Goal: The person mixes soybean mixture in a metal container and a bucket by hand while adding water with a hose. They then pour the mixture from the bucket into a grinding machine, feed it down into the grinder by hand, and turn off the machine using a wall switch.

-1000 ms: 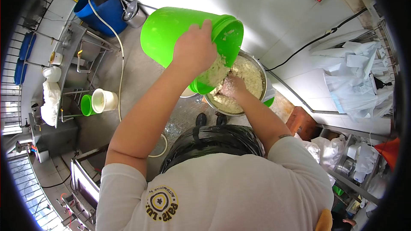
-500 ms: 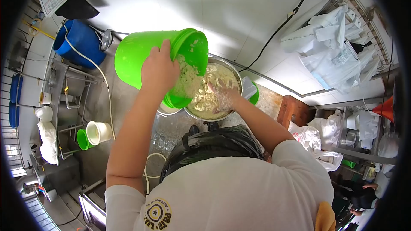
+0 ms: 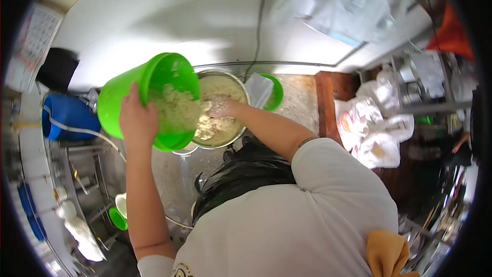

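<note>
My left hand (image 3: 137, 118) grips the rim of a bright green bucket (image 3: 119, 90), tipped on its side with its mouth facing right. Inside the bucket lies a pale, crumbly, wet mixture (image 3: 177, 110). Its mouth leans over the left edge of a large round metal basin (image 3: 245, 88), which holds more of the same pale lumpy stuff (image 3: 209, 129). My right hand (image 3: 223, 106) is down in the basin, coated with mixture; its fingertips are hidden or blurred, so their pose is unclear.
Right of the basin stands another green bucket (image 3: 277, 92) with a clear plastic sheet (image 3: 258, 90). White sacks (image 3: 376, 146) sit farther right. A blue barrel (image 3: 74, 119) and a hose (image 3: 105, 137) are at left. Plastic bags (image 3: 338, 5) hang on the wall.
My view has turned, so the scene sits lower and further left. The green bucket stays tipped in my left hand. My right hand remains in the basin, nearer the bucket's mouth.
</note>
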Available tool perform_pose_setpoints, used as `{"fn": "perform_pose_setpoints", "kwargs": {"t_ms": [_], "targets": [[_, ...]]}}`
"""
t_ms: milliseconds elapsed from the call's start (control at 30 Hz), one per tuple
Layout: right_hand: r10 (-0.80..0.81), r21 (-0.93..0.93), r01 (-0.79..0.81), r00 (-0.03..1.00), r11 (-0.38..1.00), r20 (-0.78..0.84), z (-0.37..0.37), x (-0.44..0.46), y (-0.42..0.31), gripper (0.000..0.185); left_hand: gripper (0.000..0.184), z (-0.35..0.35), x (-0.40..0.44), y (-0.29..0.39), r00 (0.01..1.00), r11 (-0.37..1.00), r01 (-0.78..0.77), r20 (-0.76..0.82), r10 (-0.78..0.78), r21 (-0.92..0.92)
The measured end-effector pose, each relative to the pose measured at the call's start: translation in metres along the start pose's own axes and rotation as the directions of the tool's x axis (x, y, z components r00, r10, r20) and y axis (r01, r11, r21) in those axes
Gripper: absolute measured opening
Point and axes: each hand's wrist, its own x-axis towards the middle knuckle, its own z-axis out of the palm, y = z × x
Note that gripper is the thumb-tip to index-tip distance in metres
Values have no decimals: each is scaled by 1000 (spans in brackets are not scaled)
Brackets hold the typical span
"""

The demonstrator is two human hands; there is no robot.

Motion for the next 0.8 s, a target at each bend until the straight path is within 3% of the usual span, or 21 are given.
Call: {"fn": "perform_pose_setpoints", "kwargs": {"t_ms": [100,167,200,233,300,333,500,800], "targets": [[135,158,-131,991,979,-14,-71,-43,-72,73,65,0,-9,-3,999,999,35,-31,-35,7],[4,-65,12,971,998,240,-94,-36,-99,84,66,0,-14,-3,1000,1000,8,-27,-8,0],[-77,-236,127,974,963,212,-104,-36,-119,83,66,0,-17,-2,998,999,37,-43,-36,17],[-120,-236,174,966,956,228,-117,-30,-146,83,66,1,-20,2,999,1000,3,-37,-3,0],[-205,-201,214,976,956,68,-133,-13,-194,65,69,-2,-28,10,1000,999,-25,-10,25,-23],[-303,-16,302,953,953,-15,-97,28,-187,61,71,-4,-33,16,1000,999,-23,14,23,-34],[-173,-339,250,955,907,240,-85,105,-235,64,71,-20,-56,49,996,990,-26,76,36,-139],[0,-443,312,818,841,575,-92,126,-250,68,63,-26,-29,-10,988,973,145,-15,-151,-180]]}}
